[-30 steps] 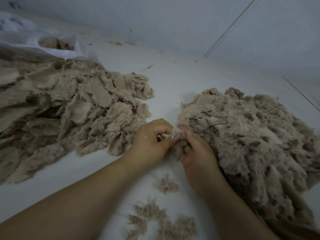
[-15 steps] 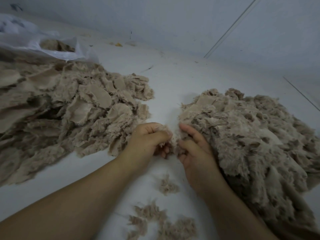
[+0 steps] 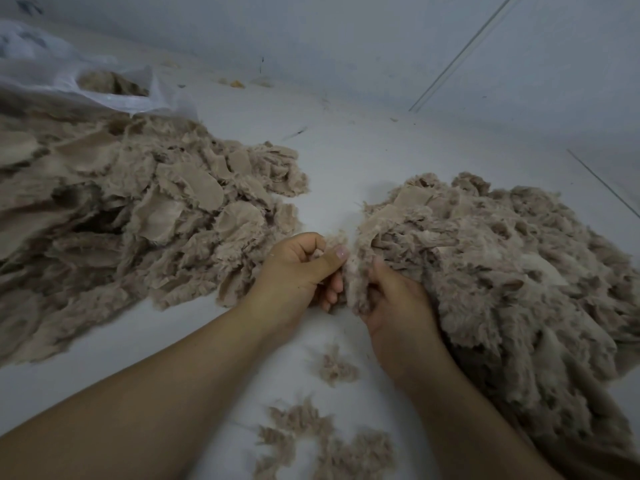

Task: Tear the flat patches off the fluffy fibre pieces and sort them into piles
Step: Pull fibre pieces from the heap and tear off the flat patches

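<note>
So we've got one fluffy piece [image 3: 349, 271] caught between both hands, right in the gap between the two big piles. Our left hand [image 3: 298, 271] has its fingers curled in, thumb stretched across and pinching the piece's upper left edge. Our right hand [image 3: 398, 306] is tucked in against the right pile's near edge, fingers curled round the lower part of the same piece (the fingertips are buried in fluff, so we can't see exactly how they sit). Both forearms come in from the bottom of the view, and the hands almost touch.

The only open strip of white table [image 3: 332, 161] runs up the middle between the piles. The right pile [image 3: 502, 271] presses against our right hand and wrist; the left pile [image 3: 138, 220] ends just beside our left knuckles.

Texture-wise, the left pile is mostly flat, smooth-faced beige patches with frayed edges, overlapping like scales. The right pile is shaggier, all tufts and clumps with a few flat bits showing. Some loose scraps [image 3: 329, 441] of fibre lie on the table between our forearms, with one small tuft [image 3: 337, 368] nearer the hands. A crinkly clear plastic bag [image 3: 104, 84] sits far left behind the left pile, with more beige stuff inside.
</note>
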`<action>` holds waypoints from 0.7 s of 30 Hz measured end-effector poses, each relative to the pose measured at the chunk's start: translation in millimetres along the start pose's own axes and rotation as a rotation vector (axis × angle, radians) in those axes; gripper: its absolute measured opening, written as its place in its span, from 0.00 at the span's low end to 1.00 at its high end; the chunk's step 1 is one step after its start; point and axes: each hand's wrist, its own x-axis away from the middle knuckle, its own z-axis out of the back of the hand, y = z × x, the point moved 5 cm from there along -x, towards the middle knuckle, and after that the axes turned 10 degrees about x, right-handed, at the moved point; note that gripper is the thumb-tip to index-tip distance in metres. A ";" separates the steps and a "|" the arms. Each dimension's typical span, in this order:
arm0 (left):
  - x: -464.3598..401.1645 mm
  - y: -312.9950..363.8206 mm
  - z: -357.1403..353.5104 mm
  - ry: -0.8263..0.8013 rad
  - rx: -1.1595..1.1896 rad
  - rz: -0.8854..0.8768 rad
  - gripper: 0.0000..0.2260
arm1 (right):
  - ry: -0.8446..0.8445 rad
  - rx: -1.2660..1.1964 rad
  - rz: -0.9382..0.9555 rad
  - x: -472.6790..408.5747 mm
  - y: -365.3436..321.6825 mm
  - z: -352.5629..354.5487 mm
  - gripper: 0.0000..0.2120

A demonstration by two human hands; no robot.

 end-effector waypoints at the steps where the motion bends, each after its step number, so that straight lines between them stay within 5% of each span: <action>1: 0.8 -0.6 -0.3 -0.009 -0.024 0.004 0.14 | -0.036 0.013 0.020 1.6 -1.9 -1.2 0.26; 5: 3.0 0.0 -4.1 -0.052 -0.067 0.010 0.13 | -0.111 0.127 0.074 4.0 -4.3 -4.3 0.20; 15: 0.9 1.3 -1.9 -0.005 0.052 0.064 0.16 | 0.093 0.019 -0.008 -1.7 2.2 4.6 0.13; 21: 4.4 0.6 -9.9 -0.010 -0.304 0.008 0.17 | 0.044 0.031 0.018 1.6 -0.6 2.2 0.20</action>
